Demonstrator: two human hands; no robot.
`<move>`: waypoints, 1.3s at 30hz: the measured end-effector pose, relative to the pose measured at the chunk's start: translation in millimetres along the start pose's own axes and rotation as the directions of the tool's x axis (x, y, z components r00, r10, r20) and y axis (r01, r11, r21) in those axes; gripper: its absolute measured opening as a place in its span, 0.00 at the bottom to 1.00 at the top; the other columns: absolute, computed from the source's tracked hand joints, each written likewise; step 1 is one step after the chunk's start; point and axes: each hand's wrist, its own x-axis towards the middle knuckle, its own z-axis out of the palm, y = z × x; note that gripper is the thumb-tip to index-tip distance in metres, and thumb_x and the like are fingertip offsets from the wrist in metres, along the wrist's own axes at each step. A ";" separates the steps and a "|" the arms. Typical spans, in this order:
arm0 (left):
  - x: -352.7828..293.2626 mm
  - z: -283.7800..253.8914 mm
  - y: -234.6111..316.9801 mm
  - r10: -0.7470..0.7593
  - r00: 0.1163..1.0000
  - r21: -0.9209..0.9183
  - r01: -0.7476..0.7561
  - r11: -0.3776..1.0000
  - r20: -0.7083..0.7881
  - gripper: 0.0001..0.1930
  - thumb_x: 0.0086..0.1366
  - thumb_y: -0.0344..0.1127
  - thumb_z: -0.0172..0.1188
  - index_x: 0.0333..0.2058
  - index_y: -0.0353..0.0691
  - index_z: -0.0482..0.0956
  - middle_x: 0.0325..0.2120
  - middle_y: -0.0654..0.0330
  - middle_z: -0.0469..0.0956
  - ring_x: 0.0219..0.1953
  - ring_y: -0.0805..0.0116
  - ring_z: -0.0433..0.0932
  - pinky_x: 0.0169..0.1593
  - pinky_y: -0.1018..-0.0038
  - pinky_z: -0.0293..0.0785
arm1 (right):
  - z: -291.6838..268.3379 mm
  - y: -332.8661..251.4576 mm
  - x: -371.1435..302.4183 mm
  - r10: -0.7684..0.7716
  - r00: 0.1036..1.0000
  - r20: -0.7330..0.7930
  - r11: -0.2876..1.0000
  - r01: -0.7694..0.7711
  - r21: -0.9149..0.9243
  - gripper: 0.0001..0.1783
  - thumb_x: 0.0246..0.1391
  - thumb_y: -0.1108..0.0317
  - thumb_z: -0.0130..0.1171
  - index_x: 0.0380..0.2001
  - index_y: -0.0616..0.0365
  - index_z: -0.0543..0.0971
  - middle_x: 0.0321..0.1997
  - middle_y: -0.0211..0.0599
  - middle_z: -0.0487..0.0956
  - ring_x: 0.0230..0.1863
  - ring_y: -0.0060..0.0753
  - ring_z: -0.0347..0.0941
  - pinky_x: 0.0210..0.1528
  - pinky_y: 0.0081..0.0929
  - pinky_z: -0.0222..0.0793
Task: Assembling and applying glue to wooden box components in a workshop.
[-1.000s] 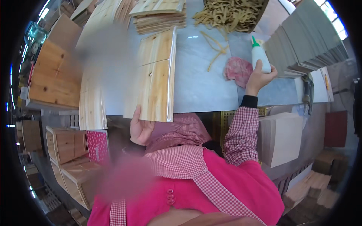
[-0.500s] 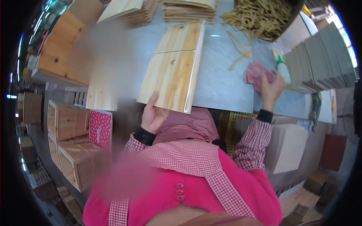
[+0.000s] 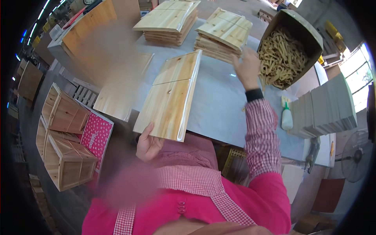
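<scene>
My left hand grips the near lower corner of a pale wooden panel, thumb on top. The panel is tilted over the table's front edge, with a groove across its upper part and a shiny right edge. My right hand reaches out over the far side of the table, beside the right stack of wooden panels. Its fingers look apart with nothing seen in them; whether they touch the stack I cannot tell. Close to that hand is a box full of tan curled strips.
Another stack of wooden panels stands at the back left. A green-capped white bottle and a tall pile of grey sheets are on the right. Wooden crates stand low on the left. Blurred patches hide part of the left side.
My right hand has left the pink cloth and moved forward and left to the far panel stack. The left hand still holds the panel. The view has shifted, showing more of the table's far side.
</scene>
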 end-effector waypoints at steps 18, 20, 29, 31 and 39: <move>-57.7 5.9 26.0 0.271 0.960 0.117 -0.278 0.953 0.075 0.27 0.68 0.35 0.50 0.63 0.36 0.55 0.60 0.50 0.63 0.61 0.56 0.66 0.62 0.59 0.65 | -2.4 -48.5 -35.5 -0.336 0.917 0.214 0.926 0.363 -0.102 0.23 0.49 0.78 0.48 0.52 0.64 0.68 0.55 0.48 0.71 0.59 0.46 0.66 0.58 0.39 0.62; -78.0 4.7 33.3 0.329 0.942 0.178 -0.335 0.925 0.064 0.28 0.67 0.35 0.51 0.63 0.36 0.55 0.60 0.51 0.63 0.61 0.56 0.65 0.62 0.59 0.65 | -47.9 -86.5 -107.5 -0.320 0.902 0.292 0.935 0.350 -0.059 0.29 0.48 0.78 0.48 0.57 0.63 0.66 0.61 0.48 0.68 0.63 0.48 0.63 0.61 0.39 0.59; -107.8 0.9 55.0 0.516 0.851 0.525 -0.484 0.701 0.096 0.30 0.63 0.29 0.54 0.63 0.36 0.55 0.58 0.54 0.65 0.60 0.58 0.66 0.62 0.60 0.64 | -98.1 -145.8 -257.3 -0.256 0.832 0.492 0.966 0.244 0.091 0.33 0.46 0.79 0.48 0.61 0.63 0.64 0.65 0.47 0.64 0.68 0.48 0.57 0.66 0.44 0.53; -106.3 2.0 48.8 0.553 0.826 0.585 -0.502 0.637 0.107 0.31 0.62 0.28 0.55 0.63 0.35 0.55 0.58 0.55 0.66 0.59 0.59 0.67 0.62 0.61 0.63 | -95.7 -150.5 -264.8 -0.264 0.820 0.509 0.964 0.238 0.116 0.34 0.45 0.79 0.48 0.60 0.63 0.64 0.66 0.47 0.63 0.68 0.49 0.57 0.67 0.44 0.52; -48.4 13.9 8.6 0.546 0.780 0.853 -0.478 0.207 0.305 0.26 0.59 0.22 0.59 0.56 0.30 0.64 0.52 0.55 0.71 0.54 0.66 0.71 0.57 0.71 0.65 | -97.7 -159.1 -263.2 -0.170 0.809 0.563 0.983 0.098 0.156 0.34 0.45 0.77 0.51 0.60 0.67 0.63 0.67 0.52 0.59 0.69 0.55 0.51 0.68 0.51 0.46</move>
